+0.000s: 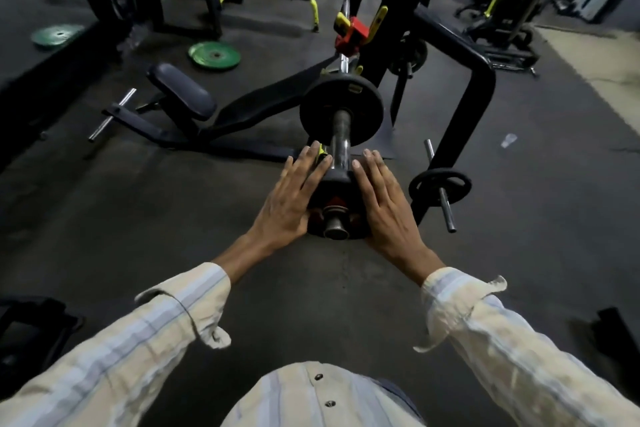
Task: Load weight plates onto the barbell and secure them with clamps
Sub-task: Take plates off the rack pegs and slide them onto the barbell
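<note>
**Small plate pressed between two flat hands at the bar's end**

The dark rubber floor (138, 218) fills the view. At ten o'clock lies a black bench (194, 104) with a padded roller, and a black rack frame (474, 94) rises at two o'clock. Running from twelve o'clock down toward the centre is the barbell (341, 142), its steel sleeve dull and scuffed, the end cap facing the camera.

A large black weight plate (341, 111) sits well up the sleeve, round and matte, with a small pale label at its upper rim. Nearer the camera, at the sleeve's tip, is a smaller black plate (337, 184) with red markings on its face around the bore.

The left hand (294, 198) lies against that small plate's nine o'clock side and the right hand (384, 204) against its three o'clock side; both have straight, spread fingers pressing flat, nothing curled round it.

A red clamp (353, 35) sits on the bar at twelve o'clock. Two green plates (214, 55) lie on the floor at eleven o'clock.
</note>
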